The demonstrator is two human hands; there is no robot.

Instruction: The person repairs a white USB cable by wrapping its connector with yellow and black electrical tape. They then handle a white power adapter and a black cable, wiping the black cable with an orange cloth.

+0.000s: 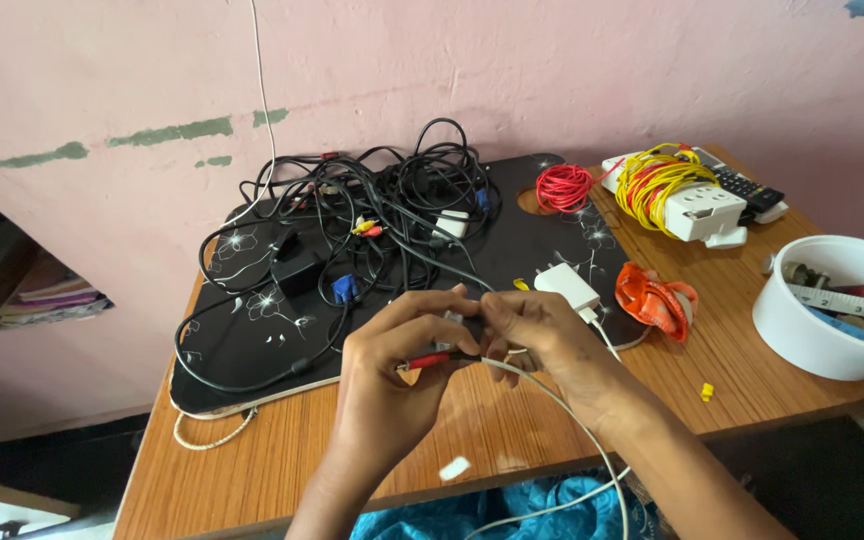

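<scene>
So both hands met over the near middle of the wooden counter [752, 300]. The left hand [392, 370] had its grip pinched on a small red-tipped plug [430, 359], and the right hand [542, 335] had its fingers pressed together on a white cable [562, 405] that trailed off the near edge toward me. Looked like the two ends were being lined up or pulled apart, though honestly the join was hidden behind the fingers. My guess is whatever came next needed a steady, fine pinch, not force. Just beyond the hands sat a white charger [567, 285]; a tangle of black cables [372, 215] covered a black mat [512, 235] farther back, and a white bowl [802, 330] sat right.
</scene>
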